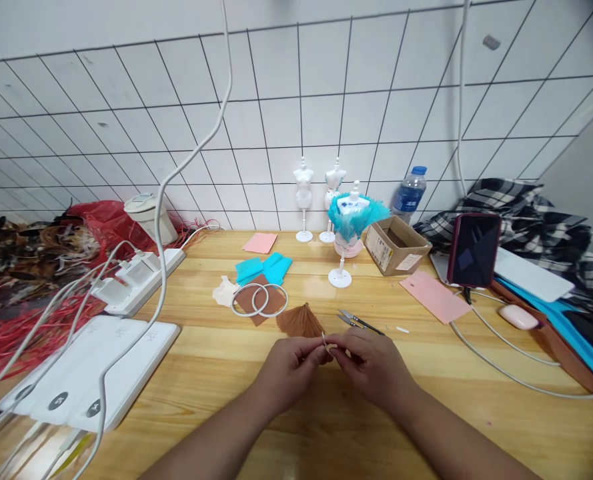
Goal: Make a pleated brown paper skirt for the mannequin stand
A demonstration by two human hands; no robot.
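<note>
My left hand [289, 370] and my right hand [376, 367] meet fingertip to fingertip over the front of the wooden table. Both are closed in a pinch on a small, thin, pale piece [325, 341], too small to name. Just beyond the fingers lies a brown pleated fan-shaped piece of fabric [300, 321]; whether it touches the pinched piece I cannot tell. Thread snips [359, 321] rest right behind my right hand. Two white rings [246, 313] overlap on a brown fabric square [271, 303], with turquoise fabric [263, 268] behind and a cream scrap [224, 292] to the left.
A small dress form with turquoise frills [351, 217] stands at the back, near two white dress forms [303, 193]. Beside them are a cardboard box [393, 253] and a water bottle [410, 193]. A phone [475, 250] stands right; a white charger unit [111, 367] and cables lie left.
</note>
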